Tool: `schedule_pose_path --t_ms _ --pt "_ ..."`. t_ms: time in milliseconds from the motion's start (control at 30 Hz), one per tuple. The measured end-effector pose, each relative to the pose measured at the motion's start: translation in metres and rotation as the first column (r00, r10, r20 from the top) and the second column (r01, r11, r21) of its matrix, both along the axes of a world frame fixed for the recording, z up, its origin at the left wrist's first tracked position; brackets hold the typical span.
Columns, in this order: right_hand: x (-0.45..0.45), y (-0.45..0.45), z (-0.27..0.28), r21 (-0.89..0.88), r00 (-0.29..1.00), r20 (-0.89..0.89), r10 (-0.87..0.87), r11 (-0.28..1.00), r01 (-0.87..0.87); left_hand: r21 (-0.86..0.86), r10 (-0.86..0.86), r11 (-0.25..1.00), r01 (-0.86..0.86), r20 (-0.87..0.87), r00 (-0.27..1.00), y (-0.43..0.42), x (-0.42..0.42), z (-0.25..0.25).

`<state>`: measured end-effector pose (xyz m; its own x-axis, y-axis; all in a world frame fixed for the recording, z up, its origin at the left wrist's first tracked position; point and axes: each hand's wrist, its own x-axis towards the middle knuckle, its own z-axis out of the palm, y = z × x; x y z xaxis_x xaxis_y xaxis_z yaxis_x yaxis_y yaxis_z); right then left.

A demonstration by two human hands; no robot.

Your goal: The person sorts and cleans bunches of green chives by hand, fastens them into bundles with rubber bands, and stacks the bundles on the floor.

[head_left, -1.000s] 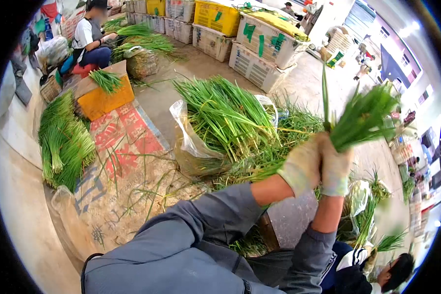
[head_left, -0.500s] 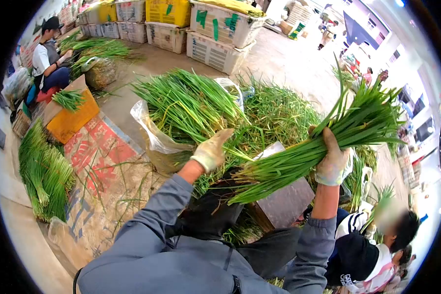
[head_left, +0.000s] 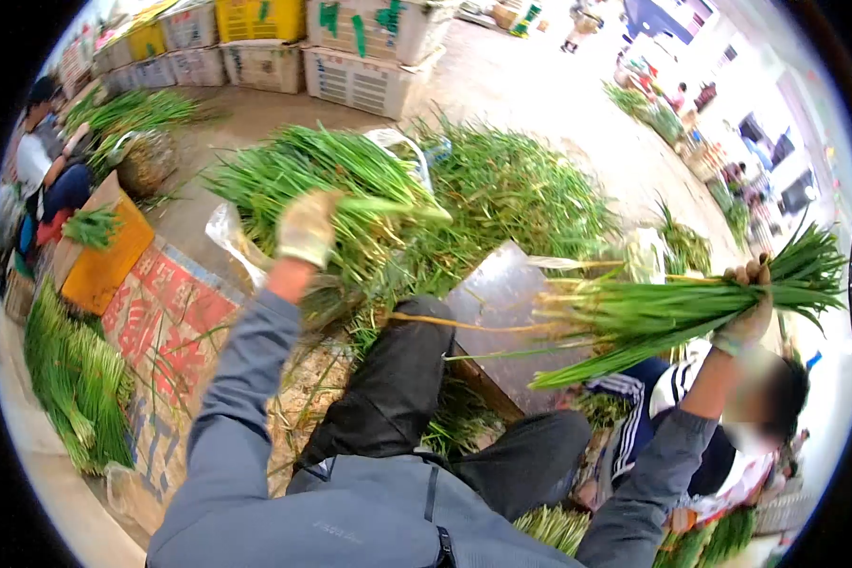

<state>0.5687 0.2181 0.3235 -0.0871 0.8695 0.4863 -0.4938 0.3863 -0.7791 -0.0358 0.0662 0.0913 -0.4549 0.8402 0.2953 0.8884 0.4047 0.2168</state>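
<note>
My right hand (head_left: 750,308), gloved, is closed round a bunch of long green stalks (head_left: 653,308). The bunch lies roughly level, its yellowish root ends pointing left over a grey board (head_left: 506,308). My left hand (head_left: 308,227), in a pale stained glove, is at the large heap of stalks (head_left: 284,175) in a clear plastic bag (head_left: 232,237). Its fingers are blurred; a few pale stalks run right from beside them, and whether it grips them is unclear. Loose, messier greens (head_left: 516,189) lie to the right of the heap.
Stacked crates (head_left: 364,80) stand at the back. An orange box (head_left: 109,256) and neat bundles (head_left: 71,379) are at the left. One person sits at the far left (head_left: 38,156), another close by at the right (head_left: 705,398). Printed cardboard (head_left: 166,312) covers the floor.
My hands, together on the bunch a second ago, have separated. The right has carried the bunch to the right and somewhat lower; the left has moved left to the heap. The view has shifted too.
</note>
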Motion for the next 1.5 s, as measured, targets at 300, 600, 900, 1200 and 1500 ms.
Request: schedule_pose_path --t_ms 300,600,900,1200,1500 --pt "-0.053 -0.032 -0.120 -0.007 0.870 0.315 -0.379 0.916 0.402 -0.441 0.029 0.897 -0.036 -0.023 0.999 0.072 -0.044 0.021" --pt "-0.078 -0.040 -0.230 -0.190 0.858 0.430 -0.280 0.901 0.390 0.272 -0.572 0.784 0.559 0.668 0.477 0.044 0.190 -0.030" --pt "-0.054 -0.057 -0.254 -0.256 0.894 0.426 -0.140 0.929 0.267 0.245 -0.630 0.695 0.676 0.661 0.409 0.051 0.286 -0.113" --pt "-0.085 -0.123 -0.176 -0.268 0.977 0.187 -0.106 0.951 0.154 -0.055 -0.675 0.499 0.865 0.602 0.427 0.051 0.342 -0.111" --pt "-0.037 -0.126 -0.167 -0.223 0.995 0.068 -0.072 0.971 0.086 -0.106 -0.585 0.681 0.725 0.516 0.625 0.000 0.340 -0.285"
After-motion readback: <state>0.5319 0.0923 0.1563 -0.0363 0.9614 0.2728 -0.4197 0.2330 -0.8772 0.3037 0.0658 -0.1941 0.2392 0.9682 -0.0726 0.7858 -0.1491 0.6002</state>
